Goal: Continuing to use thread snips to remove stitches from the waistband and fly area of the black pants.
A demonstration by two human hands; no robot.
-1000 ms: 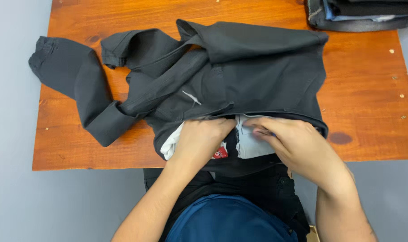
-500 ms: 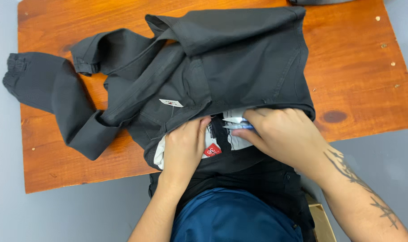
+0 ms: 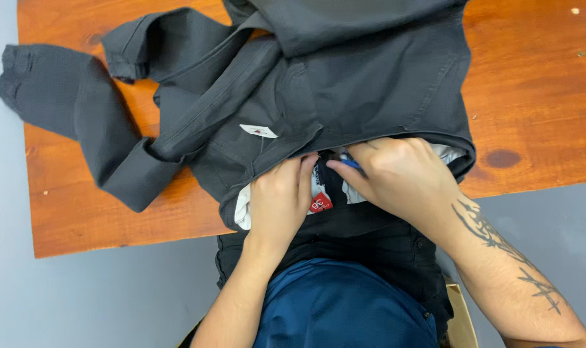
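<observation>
A dark grey pair of trousers [image 3: 344, 84] lies spread over the wooden table [image 3: 538, 96], legs trailing to the left. Its waistband hangs at the table's near edge, showing white lining and a red tag [image 3: 320, 203]. My left hand [image 3: 279, 200] presses on the waistband, fingers tucked under the fabric edge. My right hand [image 3: 399, 174] grips the waistband just to the right and pinches a small blue object [image 3: 351, 164] between thumb and finger. What the blue object is cannot be made out.
One trouser leg [image 3: 55, 96] hangs over the table's left edge. Grey floor [image 3: 80, 296] surrounds the table. A dark garment and blue cloth [image 3: 344, 303] lie on my lap below the table edge.
The view has closed in on the waistband. Both hands stay at the waistband, with my right hand shifted slightly left over the lining.
</observation>
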